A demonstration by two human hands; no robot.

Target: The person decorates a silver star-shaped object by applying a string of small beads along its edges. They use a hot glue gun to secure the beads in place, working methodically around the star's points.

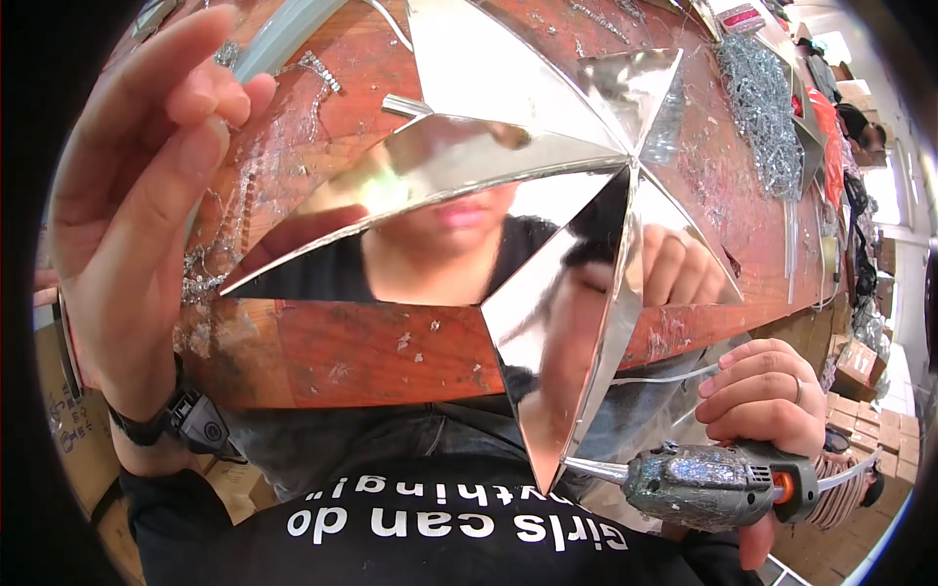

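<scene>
the star (576, 230) lies on the bench (371, 356), one tip beyond the edge; its body seems already formed, gluing perhaps unfinished. right hand (767, 400) holds the glue gun (699, 485), nozzle by this tip. left hand (142, 186) is pinched narrow; if holding something, i cannot tell.

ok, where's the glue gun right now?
Head view, lower right: the glue gun is in the right hand, its nozzle by the lowest tip of the mirrored star.
</scene>
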